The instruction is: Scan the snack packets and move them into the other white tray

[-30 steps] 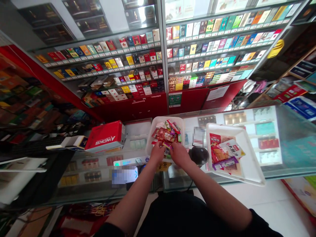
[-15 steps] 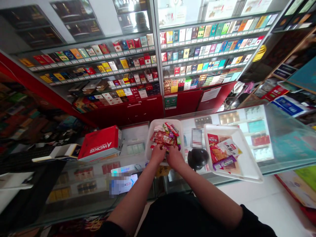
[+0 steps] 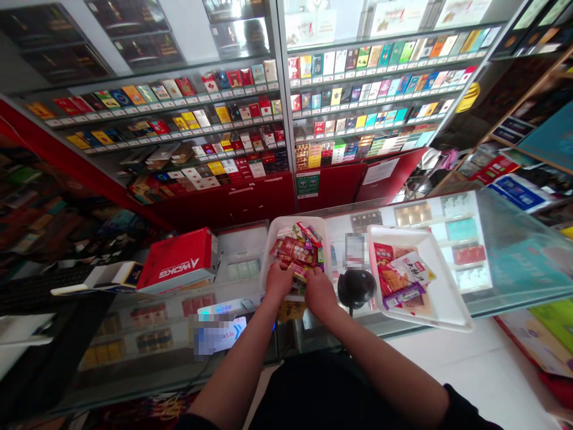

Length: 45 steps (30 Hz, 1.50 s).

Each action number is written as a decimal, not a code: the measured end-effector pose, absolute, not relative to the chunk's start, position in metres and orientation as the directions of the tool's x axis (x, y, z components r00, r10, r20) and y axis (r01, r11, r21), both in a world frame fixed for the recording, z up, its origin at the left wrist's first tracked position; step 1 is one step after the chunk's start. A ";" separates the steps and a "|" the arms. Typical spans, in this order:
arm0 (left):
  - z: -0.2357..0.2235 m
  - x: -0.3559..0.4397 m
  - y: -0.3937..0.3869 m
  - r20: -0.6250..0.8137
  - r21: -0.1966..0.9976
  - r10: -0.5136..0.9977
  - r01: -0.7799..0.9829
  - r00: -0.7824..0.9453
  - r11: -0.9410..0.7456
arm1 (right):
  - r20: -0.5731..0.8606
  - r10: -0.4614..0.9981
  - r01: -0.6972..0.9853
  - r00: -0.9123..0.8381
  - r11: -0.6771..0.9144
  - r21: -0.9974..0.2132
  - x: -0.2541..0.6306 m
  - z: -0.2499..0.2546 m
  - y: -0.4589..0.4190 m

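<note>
A white plastic tub (image 3: 265, 254) full of small, colourful snack packets stands on the glass counter in front of me. Both my hands are at its near side. My left hand (image 3: 278, 280) pinches the left end of a small yellow and purple snack packet (image 3: 298, 272), and my right hand (image 3: 319, 294) has its fingers closed at the other end. A larger dark red packet (image 3: 293, 249) lies on the pile just beyond my fingers. What lies under my palms is hidden.
To the right are a black scanner-like device (image 3: 357, 288) and a white tray (image 3: 447, 298) with several flat snack packets (image 3: 405, 272). A red box (image 3: 179, 260) and a lit screen (image 3: 228, 334) are on the left. Shelves of cigarette packs (image 3: 358, 95) stand beyond the glass counter (image 3: 514, 280).
My hands have drawn slightly apart, and the yellow and purple packet between them shows more clearly than half a second ago. The camera view has shifted a little to the right.
</note>
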<state>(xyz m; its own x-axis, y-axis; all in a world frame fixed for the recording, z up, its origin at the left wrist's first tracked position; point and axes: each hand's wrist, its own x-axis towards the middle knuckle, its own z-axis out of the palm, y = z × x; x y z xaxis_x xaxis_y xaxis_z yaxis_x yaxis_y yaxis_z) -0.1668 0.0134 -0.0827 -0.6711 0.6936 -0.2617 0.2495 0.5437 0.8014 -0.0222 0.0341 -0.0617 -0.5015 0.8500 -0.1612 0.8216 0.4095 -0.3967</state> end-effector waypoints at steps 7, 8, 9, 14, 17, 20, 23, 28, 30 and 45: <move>-0.055 -0.159 0.007 -0.179 0.908 0.767 0.197 -0.616 0.370 | -0.054 0.878 0.788 -0.476 0.399 -0.469 -0.008 -0.035 0.051; -0.050 -0.158 0.007 -0.143 0.915 0.775 0.216 -0.616 0.340 | -0.040 0.880 0.777 -0.474 0.396 -0.489 -0.005 -0.031 0.055; -0.046 -0.157 0.006 -0.108 0.920 0.779 0.235 -0.618 0.314 | -0.025 0.880 0.761 -0.474 0.396 -0.514 -0.003 -0.027 0.059; -0.036 -0.150 0.000 -0.057 0.955 0.805 0.203 -0.591 0.217 | 0.039 0.883 0.675 -0.467 0.385 -0.629 0.011 -0.016 0.079; -0.034 -0.143 -0.003 -0.049 0.979 0.841 0.139 -0.539 0.146 | 0.067 0.888 0.626 -0.456 0.373 -0.685 0.017 -0.012 0.088; -0.029 -0.136 -0.004 -0.049 0.986 0.845 0.109 -0.533 0.126 | 0.063 0.917 0.570 -0.393 0.297 -0.766 0.022 -0.006 0.093; -0.023 -0.131 -0.004 -0.023 0.982 0.825 0.143 -0.565 0.126 | 0.019 0.943 0.529 -0.332 0.203 -0.824 0.026 -0.003 0.098; -0.012 -0.126 -0.002 -0.020 0.980 0.808 0.149 -0.589 0.133 | -0.005 0.938 0.478 -0.347 0.172 -0.861 0.036 -0.003 0.109; -0.010 -0.123 0.000 -0.047 0.982 0.800 0.119 -0.598 0.147 | -0.016 0.937 0.434 -0.348 0.146 -0.889 0.040 -0.005 0.114; -0.010 -0.098 0.015 -0.242 0.956 0.829 -0.271 -0.504 0.114 | -0.056 0.937 0.222 -0.344 0.024 -0.975 0.060 -0.006 0.129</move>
<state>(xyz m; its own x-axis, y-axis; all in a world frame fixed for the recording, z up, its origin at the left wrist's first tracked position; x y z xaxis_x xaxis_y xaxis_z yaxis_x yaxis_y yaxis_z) -0.0981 0.0148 -0.0105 -0.5039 0.8293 -0.2416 -0.2712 0.1137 0.9558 0.0603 0.1294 -0.0060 -0.3439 0.9373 -0.0558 0.2225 0.0236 -0.9747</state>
